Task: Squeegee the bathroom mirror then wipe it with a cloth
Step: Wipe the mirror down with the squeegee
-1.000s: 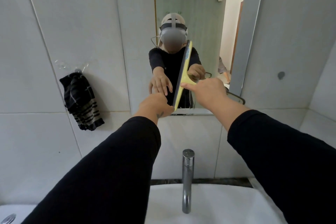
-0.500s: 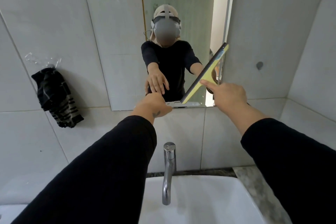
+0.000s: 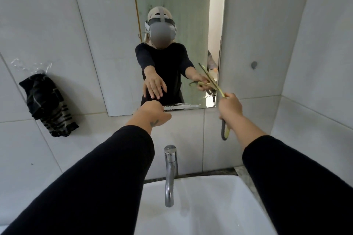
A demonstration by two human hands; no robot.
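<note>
The tall mirror (image 3: 172, 5) hangs on the tiled wall above the basin. My left hand (image 3: 152, 114) rests open and flat against the mirror's bottom edge. My right hand (image 3: 230, 108) is shut on the yellow squeegee (image 3: 223, 131), whose dark handle loop hangs below my fist. Its blade pokes up edge-on at the mirror's lower right corner. A streak of water (image 3: 181, 107) lies along the bottom of the glass. A black striped cloth (image 3: 47, 105) hangs on the wall to the left of the mirror.
A chrome tap (image 3: 170, 173) stands over the white basin (image 3: 210, 206) directly below my arms. A side wall closes in on the right, with a small dark hook mark (image 3: 254, 65) on the tile beside the mirror.
My right hand has swept the squeegee from the middle of the mirror to its lower right corner, and the blade has turned edge-on. My left hand stays at the bottom edge.
</note>
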